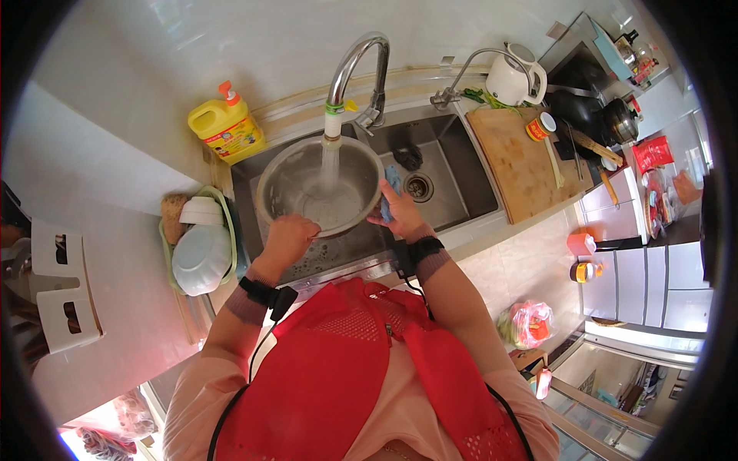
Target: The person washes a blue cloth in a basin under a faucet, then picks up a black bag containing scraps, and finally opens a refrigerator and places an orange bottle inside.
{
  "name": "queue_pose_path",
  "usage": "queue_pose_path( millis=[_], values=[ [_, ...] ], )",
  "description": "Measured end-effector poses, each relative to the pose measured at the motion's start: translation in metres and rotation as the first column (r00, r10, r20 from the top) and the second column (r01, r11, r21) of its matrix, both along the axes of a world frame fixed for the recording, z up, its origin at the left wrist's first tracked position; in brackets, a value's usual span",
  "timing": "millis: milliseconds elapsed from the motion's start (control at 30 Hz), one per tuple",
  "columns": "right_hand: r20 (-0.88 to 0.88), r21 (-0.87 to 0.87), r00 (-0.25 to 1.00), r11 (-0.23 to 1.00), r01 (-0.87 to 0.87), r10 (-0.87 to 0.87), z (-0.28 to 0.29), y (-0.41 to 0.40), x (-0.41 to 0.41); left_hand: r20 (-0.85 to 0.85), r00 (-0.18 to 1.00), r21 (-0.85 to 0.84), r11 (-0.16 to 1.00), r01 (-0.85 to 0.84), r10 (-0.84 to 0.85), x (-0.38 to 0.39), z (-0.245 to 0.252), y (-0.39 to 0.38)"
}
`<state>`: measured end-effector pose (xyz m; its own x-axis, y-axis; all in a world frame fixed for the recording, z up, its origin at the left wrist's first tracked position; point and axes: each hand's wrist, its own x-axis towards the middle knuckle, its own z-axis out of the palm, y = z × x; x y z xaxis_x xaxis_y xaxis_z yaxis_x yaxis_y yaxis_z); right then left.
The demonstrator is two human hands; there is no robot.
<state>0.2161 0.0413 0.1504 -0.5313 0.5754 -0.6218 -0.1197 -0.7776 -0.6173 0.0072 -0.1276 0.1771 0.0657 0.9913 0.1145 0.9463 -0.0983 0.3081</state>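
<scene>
A round metal basin point(300, 196) is held over the left bowl of the steel sink point(351, 252), under the chrome faucet point(345, 63). Water runs from the faucet's white nozzle into it. My left hand point(290, 241) grips the basin's near left rim, fingers curled over the edge. At the basin's right side is my right hand point(399, 211), thumb up by the rim and its other fingers partly hidden. A blue cloth point(392, 183) lies against that side, at my right hand; whether the fingers press on it cannot be told.
Right of the sink lie a wooden cutting board point(501, 161) and a red-labelled jar point(540, 127), with a white kettle point(507, 78) behind. A yellow detergent jug point(228, 127) stands at the back left. A green basket point(233, 253) holds white bowls point(202, 259). Dark scrubber point(408, 155) in the right bowl.
</scene>
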Motion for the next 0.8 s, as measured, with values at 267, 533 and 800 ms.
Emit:
queue_pose_path(
  millis=[267, 533, 800],
  values=[
    [0.035, 0.005, 0.998, 0.999, -0.044, 0.044, -0.029, -0.001, 0.000, -0.119, 0.990, 0.074, 0.993, 0.087, -0.078, -0.010, 0.001, -0.022],
    [-0.137, 0.141, 0.983, 0.980, 0.141, -0.122, -0.055, -0.008, -0.015, 0.888, 0.349, -0.048, 0.814, -0.579, 0.301, -0.004, -0.037, -0.033],
    [-0.187, 0.373, 0.980, 0.918, 0.136, -0.069, -0.012, -0.005, -0.028, 0.840, -0.480, -0.445, 0.826, -0.347, 0.252, -0.034, -0.069, 0.000]
  ],
)
